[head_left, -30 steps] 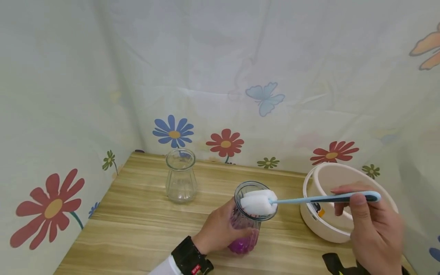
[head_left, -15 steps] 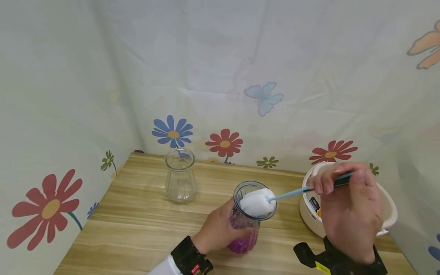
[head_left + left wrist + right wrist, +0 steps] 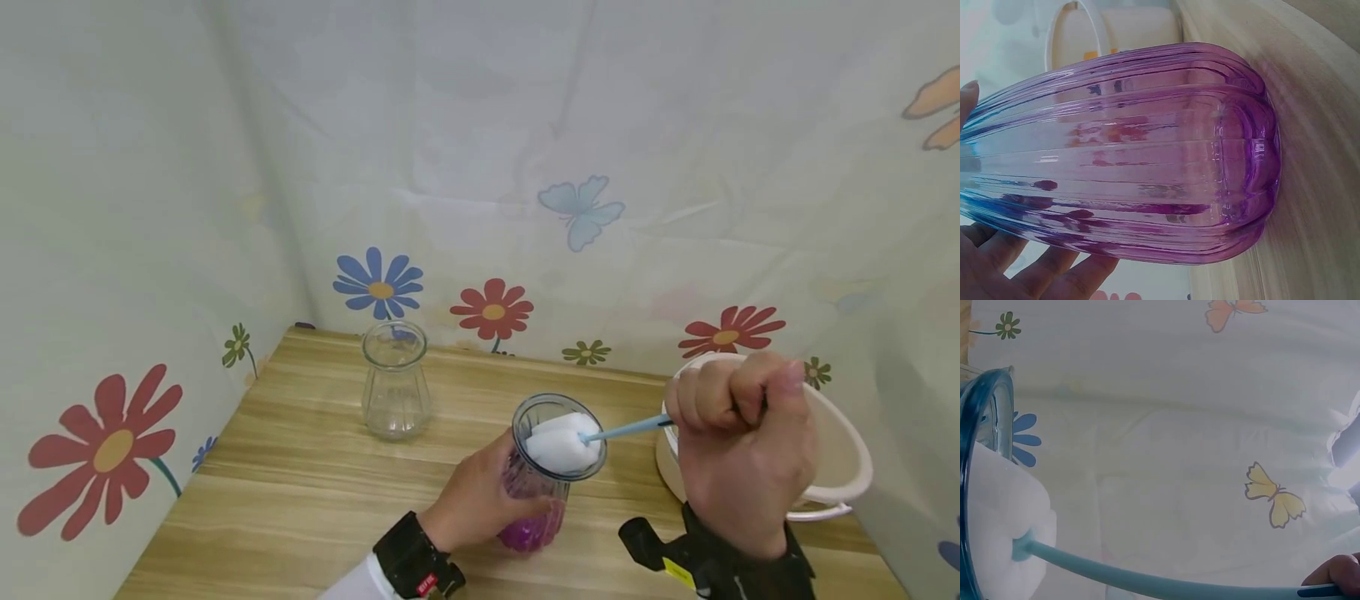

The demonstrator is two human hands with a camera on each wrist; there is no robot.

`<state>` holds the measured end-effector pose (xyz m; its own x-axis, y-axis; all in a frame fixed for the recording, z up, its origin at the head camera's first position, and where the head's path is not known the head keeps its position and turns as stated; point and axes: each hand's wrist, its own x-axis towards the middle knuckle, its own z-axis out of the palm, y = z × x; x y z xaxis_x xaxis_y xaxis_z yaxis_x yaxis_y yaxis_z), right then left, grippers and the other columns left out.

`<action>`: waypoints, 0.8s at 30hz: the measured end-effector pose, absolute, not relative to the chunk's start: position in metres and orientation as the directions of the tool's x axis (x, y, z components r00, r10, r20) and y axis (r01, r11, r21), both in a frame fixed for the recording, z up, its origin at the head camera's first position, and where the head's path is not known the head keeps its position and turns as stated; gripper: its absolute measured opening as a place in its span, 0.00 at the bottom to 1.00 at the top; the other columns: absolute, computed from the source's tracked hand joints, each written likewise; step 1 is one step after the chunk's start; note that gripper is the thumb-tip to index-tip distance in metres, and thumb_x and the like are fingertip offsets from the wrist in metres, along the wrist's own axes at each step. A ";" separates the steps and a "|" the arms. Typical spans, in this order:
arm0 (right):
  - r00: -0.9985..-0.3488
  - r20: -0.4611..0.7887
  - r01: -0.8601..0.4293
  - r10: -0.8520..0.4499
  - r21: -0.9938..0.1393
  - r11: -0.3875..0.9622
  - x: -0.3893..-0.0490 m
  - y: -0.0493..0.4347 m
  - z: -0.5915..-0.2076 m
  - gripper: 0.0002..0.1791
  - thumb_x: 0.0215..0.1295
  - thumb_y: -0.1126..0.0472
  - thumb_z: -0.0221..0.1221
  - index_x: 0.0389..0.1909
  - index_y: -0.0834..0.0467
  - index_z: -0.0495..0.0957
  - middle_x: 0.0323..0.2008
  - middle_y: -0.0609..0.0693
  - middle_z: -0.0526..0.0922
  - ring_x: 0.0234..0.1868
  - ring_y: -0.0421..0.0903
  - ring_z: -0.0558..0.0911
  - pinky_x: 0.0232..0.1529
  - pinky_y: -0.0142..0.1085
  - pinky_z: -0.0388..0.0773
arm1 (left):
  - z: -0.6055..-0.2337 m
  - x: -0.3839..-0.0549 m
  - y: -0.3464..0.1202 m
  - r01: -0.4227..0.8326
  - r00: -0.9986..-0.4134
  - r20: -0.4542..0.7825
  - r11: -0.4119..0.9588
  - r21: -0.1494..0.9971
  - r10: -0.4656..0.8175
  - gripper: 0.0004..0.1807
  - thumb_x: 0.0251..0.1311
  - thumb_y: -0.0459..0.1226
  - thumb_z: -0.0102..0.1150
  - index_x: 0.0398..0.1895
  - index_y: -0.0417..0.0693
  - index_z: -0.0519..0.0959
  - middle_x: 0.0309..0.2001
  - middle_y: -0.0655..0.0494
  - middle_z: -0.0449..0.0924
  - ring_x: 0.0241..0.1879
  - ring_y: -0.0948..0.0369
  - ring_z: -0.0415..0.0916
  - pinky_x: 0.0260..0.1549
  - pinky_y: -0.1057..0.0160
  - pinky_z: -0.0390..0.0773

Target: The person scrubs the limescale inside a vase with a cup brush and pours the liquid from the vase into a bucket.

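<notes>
A ribbed glass vase [image 3: 534,500], bluish at the rim and purple at the base, stands on the wooden table. My left hand [image 3: 480,496] grips it round the side; the left wrist view shows several fingers [image 3: 1054,269] against the purple glass [image 3: 1147,150]. In the vase's mouth sits the white sponge head [image 3: 562,443] of a bottle brush, partly above the rim. My right hand [image 3: 742,450] is curled round the brush's handle, which it mostly hides. The light blue shaft [image 3: 1116,575] slopes from the sponge to that hand in the right wrist view.
A clear glass vase [image 3: 395,392] stands at the back left of the table [image 3: 300,483]. Behind my right hand is a white bucket [image 3: 843,450] with a handle. A curtain [image 3: 465,125] printed with flowers and butterflies surrounds the table.
My right hand has moved left and turned over, its fingers now closed round the brush handle. The sponge stays in the vase's mouth, and my left hand keeps its hold.
</notes>
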<state>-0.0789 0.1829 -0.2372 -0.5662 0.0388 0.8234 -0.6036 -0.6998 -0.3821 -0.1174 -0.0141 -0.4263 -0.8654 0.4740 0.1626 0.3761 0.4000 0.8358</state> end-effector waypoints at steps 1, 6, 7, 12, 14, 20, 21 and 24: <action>-0.568 0.822 -0.608 0.045 -0.382 -0.696 -0.080 0.182 -0.237 0.23 0.85 0.58 0.32 0.23 0.59 0.46 0.18 0.47 0.50 0.19 0.41 0.52 0.21 0.31 0.48 | -0.426 -0.117 -0.014 0.380 -0.866 0.166 0.404 0.832 0.472 0.50 0.55 0.65 0.70 0.78 0.71 0.57 0.71 0.63 0.75 0.69 0.56 0.75 0.65 0.45 0.77; -0.585 0.808 -0.626 0.072 -0.393 -0.674 -0.082 0.181 -0.240 0.23 0.85 0.59 0.33 0.23 0.59 0.47 0.18 0.47 0.50 0.18 0.41 0.52 0.20 0.30 0.47 | -0.425 -0.117 -0.014 0.405 -0.862 0.189 0.417 0.814 0.470 0.51 0.55 0.66 0.69 0.79 0.68 0.57 0.70 0.61 0.76 0.68 0.56 0.76 0.65 0.46 0.77; -0.586 0.807 -0.632 0.076 -0.397 -0.666 -0.083 0.180 -0.241 0.24 0.85 0.59 0.33 0.23 0.59 0.47 0.17 0.46 0.50 0.18 0.40 0.52 0.20 0.30 0.47 | -0.425 -0.116 -0.014 0.409 -0.861 0.192 0.414 0.813 0.471 0.51 0.55 0.66 0.69 0.79 0.69 0.57 0.70 0.61 0.76 0.68 0.56 0.76 0.65 0.46 0.77; -0.582 0.807 -0.668 0.098 -0.406 -0.624 -0.084 0.176 -0.244 0.23 0.84 0.60 0.31 0.22 0.60 0.48 0.17 0.46 0.50 0.18 0.40 0.52 0.19 0.30 0.46 | -0.424 -0.117 -0.014 0.416 -0.855 0.200 0.401 0.816 0.479 0.52 0.55 0.66 0.69 0.80 0.69 0.56 0.71 0.62 0.75 0.69 0.56 0.75 0.66 0.46 0.77; -0.582 0.807 -0.674 0.105 -0.406 -0.617 -0.084 0.174 -0.245 0.23 0.84 0.61 0.30 0.22 0.60 0.48 0.18 0.46 0.50 0.18 0.40 0.51 0.19 0.30 0.46 | -0.422 -0.116 -0.015 0.409 -0.857 0.195 0.399 0.821 0.478 0.52 0.55 0.65 0.70 0.80 0.67 0.56 0.71 0.63 0.74 0.69 0.56 0.74 0.66 0.46 0.76; -0.578 0.808 -0.714 0.111 -0.436 -0.548 -0.082 0.167 -0.250 0.23 0.84 0.62 0.30 0.22 0.61 0.48 0.17 0.47 0.50 0.18 0.40 0.53 0.19 0.30 0.46 | -0.419 -0.115 -0.015 0.396 -0.859 0.182 0.396 0.828 0.478 0.52 0.56 0.62 0.72 0.80 0.64 0.57 0.71 0.62 0.75 0.70 0.56 0.74 0.67 0.45 0.75; -0.574 0.812 -0.719 0.107 -0.437 -0.541 -0.082 0.166 -0.250 0.23 0.84 0.62 0.30 0.22 0.61 0.48 0.17 0.47 0.50 0.18 0.40 0.53 0.20 0.30 0.46 | -0.419 -0.115 -0.015 0.394 -0.859 0.180 0.394 0.830 0.480 0.51 0.56 0.62 0.71 0.80 0.65 0.57 0.71 0.62 0.75 0.70 0.56 0.74 0.67 0.45 0.75; -0.567 0.817 -0.728 0.103 -0.440 -0.525 -0.081 0.163 -0.252 0.23 0.84 0.63 0.31 0.21 0.60 0.48 0.17 0.47 0.50 0.17 0.40 0.51 0.20 0.29 0.45 | -0.420 -0.114 -0.015 0.392 -0.858 0.176 0.394 0.831 0.482 0.51 0.56 0.63 0.71 0.80 0.67 0.56 0.71 0.62 0.75 0.69 0.56 0.75 0.66 0.45 0.76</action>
<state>-0.0809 0.1628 -0.2516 -0.5675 0.1034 0.8169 -0.7285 -0.5255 -0.4396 -0.1143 -0.0146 -0.4204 -0.8582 0.4821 0.1762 0.3921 0.3945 0.8310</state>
